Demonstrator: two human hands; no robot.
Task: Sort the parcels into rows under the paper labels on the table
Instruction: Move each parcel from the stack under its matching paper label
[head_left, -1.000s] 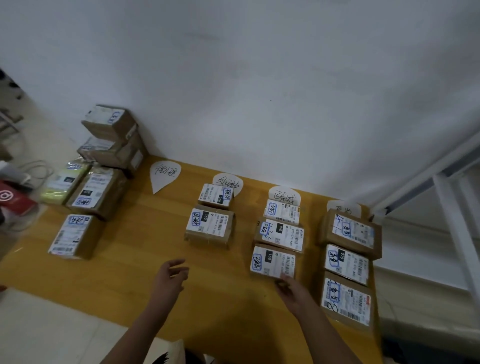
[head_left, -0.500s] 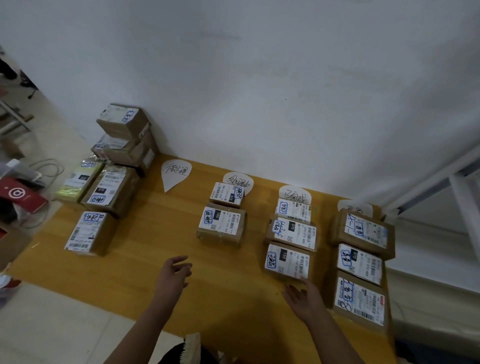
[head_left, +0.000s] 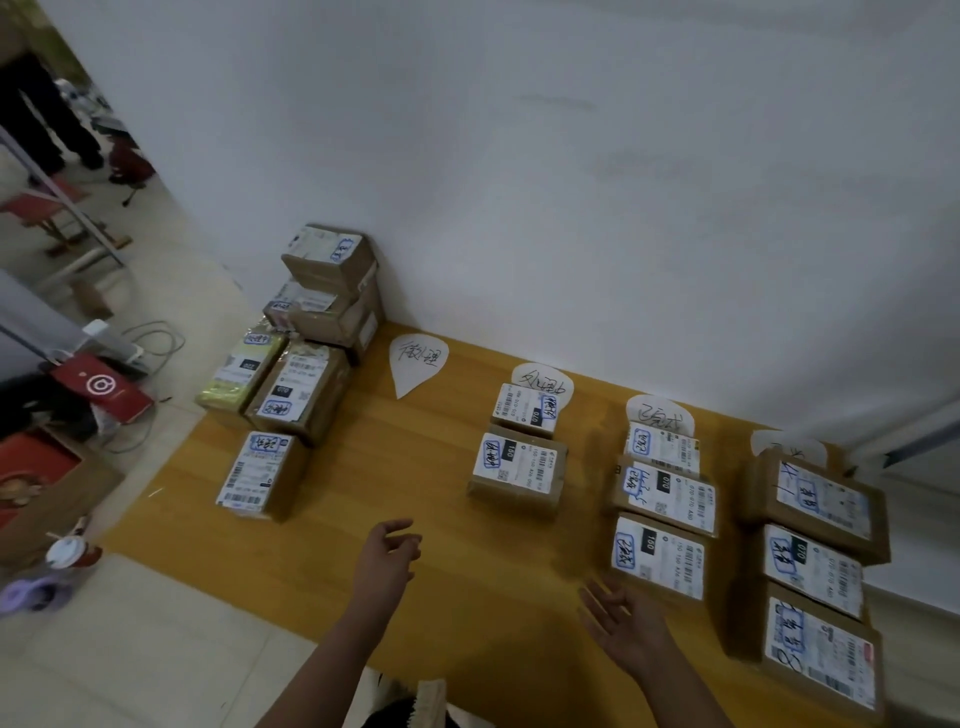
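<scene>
left grip (head_left: 387, 558) hovers empty above the table (head_left: 415, 483), fingers loosely curled; right grip (head_left: 626, 623) is spread open, holding nothing, just below the sorted rows (head_left: 665, 488). unsorted parcels (head_left: 291, 374) sit piled at centre left of the frame. nearest parcel (head_left: 260, 475) lies up and left of the left grip, long axis running toward the wall (head_left: 571, 208), so the left grip is clearly nearer. first paper label (head_left: 418, 364), upper centre, has no row beneath it yet.
</scene>
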